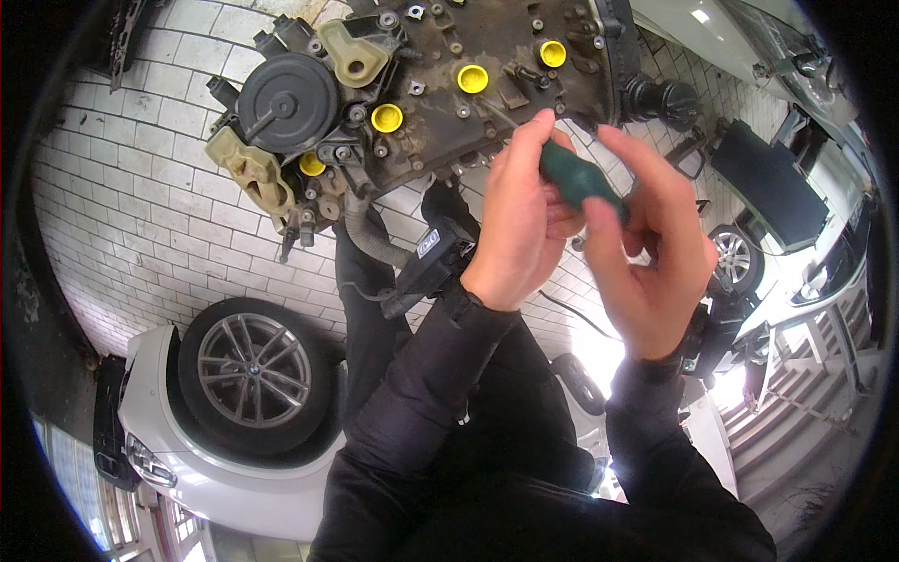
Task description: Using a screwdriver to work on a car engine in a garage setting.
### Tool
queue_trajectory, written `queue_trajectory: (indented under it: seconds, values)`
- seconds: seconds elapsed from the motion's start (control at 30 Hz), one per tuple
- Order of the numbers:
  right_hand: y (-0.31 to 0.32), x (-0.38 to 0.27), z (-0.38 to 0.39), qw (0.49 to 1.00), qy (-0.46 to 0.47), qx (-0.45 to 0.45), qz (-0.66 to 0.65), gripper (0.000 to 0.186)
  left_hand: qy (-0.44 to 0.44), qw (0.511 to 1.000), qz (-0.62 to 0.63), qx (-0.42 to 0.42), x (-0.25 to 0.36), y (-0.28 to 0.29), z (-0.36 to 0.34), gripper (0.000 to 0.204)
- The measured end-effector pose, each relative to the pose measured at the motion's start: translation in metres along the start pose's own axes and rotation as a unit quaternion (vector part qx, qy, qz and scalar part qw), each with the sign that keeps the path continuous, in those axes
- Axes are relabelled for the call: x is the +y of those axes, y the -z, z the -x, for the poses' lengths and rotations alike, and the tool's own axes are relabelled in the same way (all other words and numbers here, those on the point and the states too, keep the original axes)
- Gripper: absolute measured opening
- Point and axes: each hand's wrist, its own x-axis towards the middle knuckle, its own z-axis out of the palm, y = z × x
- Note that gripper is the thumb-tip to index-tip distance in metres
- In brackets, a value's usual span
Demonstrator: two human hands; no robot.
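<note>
My left hand [520, 220] grips the dark green handle [571, 169] of a thin-shafted tool, with the thumb near its shaft end. My right hand [655, 253] curls at the handle's rear, thumb against it and index finger raised beside it. The thin metal shaft [500, 113] points up-left over a dirty engine cylinder head cover [440, 131], which carries several yellow caps [387, 118], a round black housing [287, 103] and beige plastic pieces [249, 178]. I cannot tell whether the shaft's tip touches the cover.
A white car [225, 496] with an alloy wheel [254, 370] stands lower left. A ribbed hose [370, 239] hangs below the engine over my legs. At right are a dark panel [763, 187], another wheel [738, 253] and car bodywork [740, 37] on the tiled floor [140, 215].
</note>
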Motion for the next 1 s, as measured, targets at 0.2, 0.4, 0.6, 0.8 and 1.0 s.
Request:
queue_trajectory:
  seconds: [0.2,0.4,0.6,0.8,1.0]
  values:
    - [-0.003,0.005,-0.003,0.998,0.046,0.030,-0.011,0.058,-0.039,0.999,0.024,0.016,-0.005,-0.007,-0.004,0.035]
    - [0.002,0.002,-0.003,0.998,0.053,0.037,-0.012,0.049,0.002,0.999,0.039,-0.009,0.004,-0.005,0.001,0.035]
    - [0.004,0.002,-0.001,0.997,0.054,0.026,0.046,0.039,-0.034,0.998,-0.019,0.042,0.003,-0.018,0.004,0.035]
    - [0.016,0.005,-0.008,0.973,0.199,0.118,-0.010,0.041,-0.035,0.997,-0.024,-0.061,0.019,-0.041,0.024,0.037]
    - [0.003,0.002,-0.017,0.997,0.074,0.009,0.016,0.033,-0.080,0.996,-0.038,-0.007,0.036,-0.034,0.000,0.034]
